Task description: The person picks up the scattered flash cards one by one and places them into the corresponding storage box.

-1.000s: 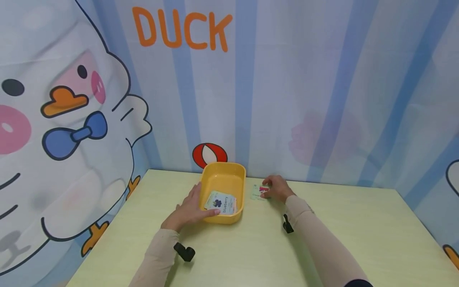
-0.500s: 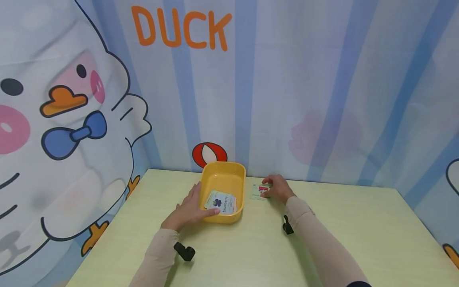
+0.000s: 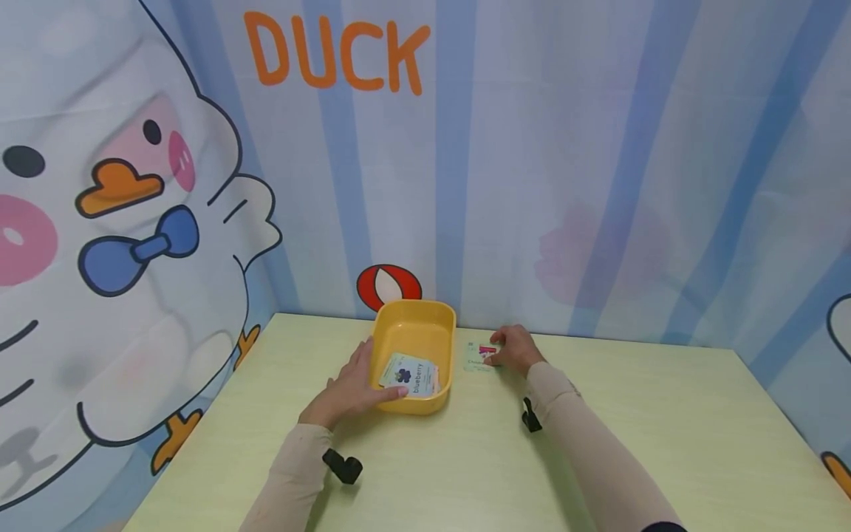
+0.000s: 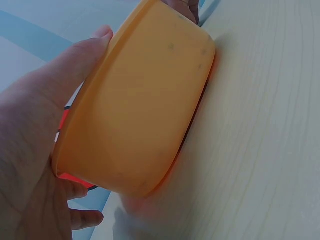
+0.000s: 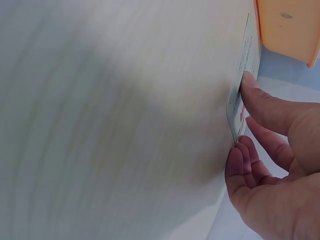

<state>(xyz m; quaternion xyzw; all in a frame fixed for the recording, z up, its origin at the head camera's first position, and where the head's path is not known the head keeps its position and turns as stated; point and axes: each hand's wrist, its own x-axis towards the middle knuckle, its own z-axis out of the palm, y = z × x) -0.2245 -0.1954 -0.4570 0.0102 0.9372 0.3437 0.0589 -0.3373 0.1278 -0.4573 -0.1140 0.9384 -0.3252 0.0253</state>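
Observation:
A yellow plastic bin (image 3: 454, 336) stands toward the back of the table. My left hand (image 3: 344, 390) grips its near left corner, thumb over the front rim and fingers along the outer side. In the left wrist view the thumb reaches the rim of the bin (image 4: 135, 105). Inside lie several picture cards, a blueberry card (image 3: 415, 378) on top. To the right of the bin, a pale green card with a pink picture (image 3: 476, 357) is on the table. My right hand (image 3: 517, 350) pinches that card (image 5: 234, 104), thumb on its face, fingertips at its edge.
The pale wooden table (image 3: 439, 480) runs back to a striped curtain (image 3: 532, 148) with duck drawings, close behind the bin and card. Black wrist mounts (image 3: 343, 467) sit below both wrists.
My right wrist has shifted very slightly left, with its fingers still at the card. The left hand and the bin have stayed in place.

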